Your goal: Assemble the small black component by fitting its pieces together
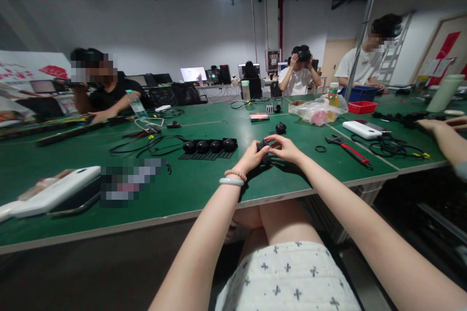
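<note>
Just above the green table, my left hand (251, 155) and my right hand (286, 148) meet around a small black part (261, 145). The fingers of both hands are closed on it, and they hide much of its shape. Another dark piece (267, 160) shows just under the fingers; I cannot tell whether it is joined to the first. Beyond my hands lies a black round part (280, 129). Left of my left hand, several black round parts sit in a row on a black slotted rack (209, 148).
An adjustable wrench (350, 152) with red handles and a black ring (320, 148) lie to the right. White power banks (362, 129), cables (149, 148), a plastic bag (317, 111) and a red tray (362, 107) are on the green table (197, 189). Other people sit around it.
</note>
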{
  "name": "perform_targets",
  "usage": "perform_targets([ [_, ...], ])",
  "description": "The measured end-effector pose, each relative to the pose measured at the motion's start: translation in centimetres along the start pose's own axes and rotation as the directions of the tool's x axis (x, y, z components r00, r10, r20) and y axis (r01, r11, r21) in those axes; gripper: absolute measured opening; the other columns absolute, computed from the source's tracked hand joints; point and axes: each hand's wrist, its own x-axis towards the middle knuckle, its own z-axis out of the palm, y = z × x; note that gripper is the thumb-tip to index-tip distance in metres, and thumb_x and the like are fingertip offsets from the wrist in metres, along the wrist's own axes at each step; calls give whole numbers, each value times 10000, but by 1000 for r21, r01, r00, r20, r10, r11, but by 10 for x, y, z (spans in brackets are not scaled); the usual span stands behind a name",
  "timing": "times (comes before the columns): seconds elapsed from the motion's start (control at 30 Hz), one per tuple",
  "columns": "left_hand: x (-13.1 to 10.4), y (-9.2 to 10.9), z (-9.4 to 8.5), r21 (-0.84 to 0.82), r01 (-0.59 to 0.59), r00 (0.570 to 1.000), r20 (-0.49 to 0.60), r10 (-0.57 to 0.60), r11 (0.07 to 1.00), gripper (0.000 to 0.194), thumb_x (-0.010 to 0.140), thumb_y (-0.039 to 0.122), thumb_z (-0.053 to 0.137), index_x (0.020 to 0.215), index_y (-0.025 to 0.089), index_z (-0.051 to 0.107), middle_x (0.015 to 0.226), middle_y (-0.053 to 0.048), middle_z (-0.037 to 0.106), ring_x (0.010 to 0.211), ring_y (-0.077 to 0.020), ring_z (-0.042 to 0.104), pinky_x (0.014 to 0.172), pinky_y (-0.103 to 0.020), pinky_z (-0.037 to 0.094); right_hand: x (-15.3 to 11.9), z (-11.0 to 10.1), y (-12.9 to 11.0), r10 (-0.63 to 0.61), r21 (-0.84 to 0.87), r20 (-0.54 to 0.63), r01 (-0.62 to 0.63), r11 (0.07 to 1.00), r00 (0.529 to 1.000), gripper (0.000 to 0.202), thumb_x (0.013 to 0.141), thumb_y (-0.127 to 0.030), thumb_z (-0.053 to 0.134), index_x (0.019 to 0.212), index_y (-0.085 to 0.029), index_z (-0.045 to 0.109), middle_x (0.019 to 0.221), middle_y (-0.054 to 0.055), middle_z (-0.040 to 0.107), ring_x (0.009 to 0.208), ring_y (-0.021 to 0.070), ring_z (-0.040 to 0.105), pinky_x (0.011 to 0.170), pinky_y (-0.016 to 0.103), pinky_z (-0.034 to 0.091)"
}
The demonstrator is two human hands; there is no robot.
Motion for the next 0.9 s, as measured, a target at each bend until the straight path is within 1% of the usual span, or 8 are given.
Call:
perform_targets([
  [0.17, -1, 4, 0, -16, -11, 1000, 9, 11, 1000, 426, 745, 531, 409, 899, 137, 452, 738, -3, 514, 663, -117, 474, 623, -258, 397, 0, 0, -3, 30, -16, -3, -30, 999, 1000, 374, 652, -173, 561, 1026, -175, 559, 1031, 62, 568, 807, 130, 566, 734, 286, 477],
  [0.37, -1, 7, -1, -10, -9, 1000, 22, 9, 1000, 394, 762, 499, 410, 904, 134, 456, 742, -3, 511, 672, -111, 470, 638, -248, 396, 1, -1, -2, 71, -27, -11, -71, 997, 997, 369, 645, -181, 572, 1015, -178, 571, 1007, 55, 586, 729, 113, 568, 710, 281, 474],
  [0.57, -1, 6, 0, 22, -7, 1000, 20, 7, 1000, 420, 755, 518, 402, 920, 135, 456, 756, -7, 519, 680, -118, 475, 640, -255, 395, 1, -1, 0, 54, -12, -8, -54, 998, 998, 355, 651, -191, 572, 1005, -163, 577, 999, 57, 593, 734, 112, 562, 713, 270, 467],
  [0.9, -1, 4, -2, 91, 30, 999, 24, -32, 995, 438, 731, 542, 412, 909, 144, 443, 758, -12, 536, 679, -132, 493, 620, -262, 397, 1, -1, -1, 87, -9, -3, -87, 996, 996, 346, 640, -178, 567, 986, -173, 581, 988, 47, 598, 726, 108, 555, 712, 272, 464],
])
